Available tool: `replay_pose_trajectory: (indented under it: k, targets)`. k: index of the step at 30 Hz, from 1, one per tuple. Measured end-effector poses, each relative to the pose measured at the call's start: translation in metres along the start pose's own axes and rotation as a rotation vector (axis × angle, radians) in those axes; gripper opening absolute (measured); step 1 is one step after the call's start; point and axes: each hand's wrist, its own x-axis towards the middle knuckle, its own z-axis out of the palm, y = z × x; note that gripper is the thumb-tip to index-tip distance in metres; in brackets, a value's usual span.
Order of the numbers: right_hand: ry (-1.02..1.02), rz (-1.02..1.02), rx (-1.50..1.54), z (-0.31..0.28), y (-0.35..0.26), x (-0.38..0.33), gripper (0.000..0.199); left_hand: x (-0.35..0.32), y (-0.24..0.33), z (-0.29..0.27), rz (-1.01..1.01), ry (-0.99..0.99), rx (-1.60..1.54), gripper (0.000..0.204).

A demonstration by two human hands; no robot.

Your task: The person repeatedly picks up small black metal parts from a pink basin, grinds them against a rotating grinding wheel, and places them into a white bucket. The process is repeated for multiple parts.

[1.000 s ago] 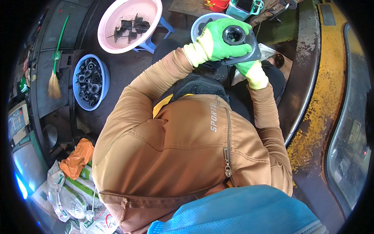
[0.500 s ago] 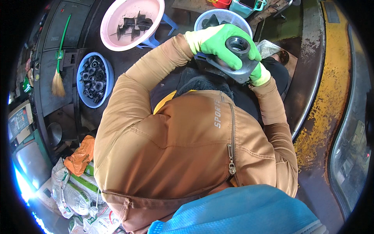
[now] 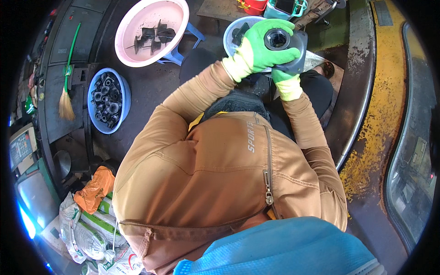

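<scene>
Both my hands wear green gloves with pale yellow cuffs. They hold a black molded part (image 3: pixel 299 46) with a round, hollow collar on a squarish base, raised over a light blue mesh basket (image 3: pixel 230 33). My left hand (image 3: pixel 261 49) is closed on the part, its fingers and thumb wrapped about the collar. From below, at the near edge of the base, my right hand (image 3: pixel 286 80) grips the same part; most of its fingers are hidden beneath it. Some dark pieces (image 3: pixel 239 34) show in the basket beside my left hand.
A pink basin (image 3: pixel 126 30) with dark scraps rests on a blue stool (image 3: pixel 195 40). Left of me stands a blue basin (image 3: pixel 124 112) full of black parts. A yellow, rust-worn machine edge (image 3: pixel 387 91) runs along my right. Sacks (image 3: pixel 91 238) lie at lower left.
Both hands have carried the black part farther from my body, and it looks slightly turned. The whole view has shifted a little; both hands still hold the part.
</scene>
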Motion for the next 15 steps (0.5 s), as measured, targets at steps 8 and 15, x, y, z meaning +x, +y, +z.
replay_pose_trajectory:
  k: [8, 15]
  targets:
    - [0.047, 0.122, 0.229, -0.002, -0.004, -0.007, 0.047, -0.012, 0.022, 0.017, 0.016, 0.148, 0.073, 0.042]
    - [-0.201, -0.074, -0.087, -0.021, -0.041, 0.004, 0.042, -0.003, 0.026, -0.011, -0.066, -0.126, -0.008, 0.042]
